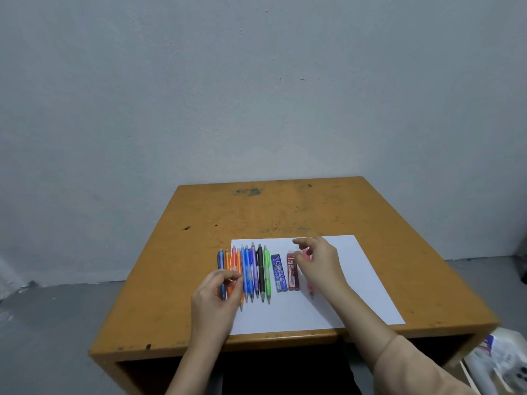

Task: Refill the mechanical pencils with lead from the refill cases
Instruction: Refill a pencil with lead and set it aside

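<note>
Pencils (251, 269) lie in a close row over the left edge of the white sheet (356, 280) on your desk (285, 212). The blue refill case (278, 273) and the red refill case (293, 272) lie flat just right of them.

Your left hand (214, 295) curls its fingertips together at the orange pencils; whether it grips one I cannot tell. Your right hand (319, 260) hangs relaxed and spread over a lone pink pencil (306, 253) beside the red case.

No case looks opened, so I judge nearly all the refilling remains.
</note>
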The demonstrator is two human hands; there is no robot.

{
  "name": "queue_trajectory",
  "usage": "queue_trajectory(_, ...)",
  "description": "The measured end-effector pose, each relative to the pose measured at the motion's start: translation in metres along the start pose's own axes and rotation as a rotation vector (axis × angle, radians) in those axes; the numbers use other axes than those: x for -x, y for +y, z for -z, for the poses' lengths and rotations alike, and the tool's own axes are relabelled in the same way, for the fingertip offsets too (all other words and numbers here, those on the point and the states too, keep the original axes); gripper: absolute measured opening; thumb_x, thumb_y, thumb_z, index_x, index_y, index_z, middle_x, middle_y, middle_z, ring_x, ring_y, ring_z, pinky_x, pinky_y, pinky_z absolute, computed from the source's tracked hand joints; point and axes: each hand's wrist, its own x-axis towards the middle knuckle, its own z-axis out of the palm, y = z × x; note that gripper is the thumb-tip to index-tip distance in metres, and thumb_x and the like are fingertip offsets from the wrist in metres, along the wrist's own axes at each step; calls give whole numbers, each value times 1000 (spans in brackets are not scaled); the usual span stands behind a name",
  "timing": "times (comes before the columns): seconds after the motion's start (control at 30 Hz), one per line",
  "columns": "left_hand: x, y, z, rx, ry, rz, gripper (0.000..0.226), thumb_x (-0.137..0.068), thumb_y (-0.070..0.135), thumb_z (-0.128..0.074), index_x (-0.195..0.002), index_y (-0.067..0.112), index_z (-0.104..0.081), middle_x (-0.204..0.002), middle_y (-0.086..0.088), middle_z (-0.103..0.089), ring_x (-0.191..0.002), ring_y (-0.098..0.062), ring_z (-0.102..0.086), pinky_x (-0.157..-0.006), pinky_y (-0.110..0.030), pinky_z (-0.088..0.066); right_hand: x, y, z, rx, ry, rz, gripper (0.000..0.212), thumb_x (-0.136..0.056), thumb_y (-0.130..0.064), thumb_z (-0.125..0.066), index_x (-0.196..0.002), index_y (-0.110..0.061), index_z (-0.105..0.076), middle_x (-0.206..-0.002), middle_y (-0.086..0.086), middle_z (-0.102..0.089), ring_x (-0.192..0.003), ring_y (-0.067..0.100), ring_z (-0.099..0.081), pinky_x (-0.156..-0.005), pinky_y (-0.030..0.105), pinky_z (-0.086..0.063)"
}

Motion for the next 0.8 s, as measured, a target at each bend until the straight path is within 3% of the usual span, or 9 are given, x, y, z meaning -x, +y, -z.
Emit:
queue_trajectory(0.27, 0, -2, -1, -22, 6, -40, 17, -80, 11, -72, -84, 25, -65, -89, 16, -61, -92, 9, -55, -62, -5, -47, 2, 14, -4, 74, 44, -138, 31, -90, -15, -60, -121, -13, -65, -112, 5, -59, -103, 17, -56, -86, 23, -42)
queue_trajectory(0.43, 0, -1, -1, -8, -15, -25, 15, -81, 14, -72, -86, 26, -64, -91, 16, -61, -96, 8, -54, -59, -6, -47, 2, 14, -2, 100, 42, -167, 23, -88, -10, -57, -105, -7, -71, -100, 10, -64, -79, 17, -52, -71, 26, -43)
queue_trajectory(0.53, 0, 0, -1, -10, -22, -17, 14, -81, 15, -71, -85, 26, -64, -92, 18, -60, -96, 9, -55, -59, -7, -48, 0, 13, 1, 86, 32, -179, 20, -89, -9, -57, -101, -6, -73, -93, 8, -67, -69, 10, -51, -57, 17, -38)
queue_trajectory(0.6, 0, -1, 0, -10, -30, -7, 14, -81, 15, -71, -86, 26, -64, -92, 19, -60, -95, 8, -56, -60, -8, -50, -1, 12, 3, 57, 33, -184, 20, -87, -8, -57, -100, -4, -73, -82, 5, -66, -67, 11, -54, -57, 21, -40)
queue_trajectory(0.7, -1, -2, -1, -24, -30, -22, 13, -81, 15, -71, -86, 26, -65, -92, 18, -60, -96, 9, -54, -60, -9, -50, -3, 10, 8, -10, 54, -188, 23, -88, -14, -61, -105, -2, -71, -75, 5, -65, -71, 18, -57, -65, 30, -44)
queue_trajectory(0.8, 0, -1, -2, -24, -26, -20, 12, -81, 16, -71, -87, 25, -66, -93, 17, -61, -98, 11, -52, -59, -8, -49, -3, 8, 11, -60, 59, -162, 34, -87, -21, -65, -119, -9, -66, -79, 1, -66, -70, 12, -55, -61, 18, -38)
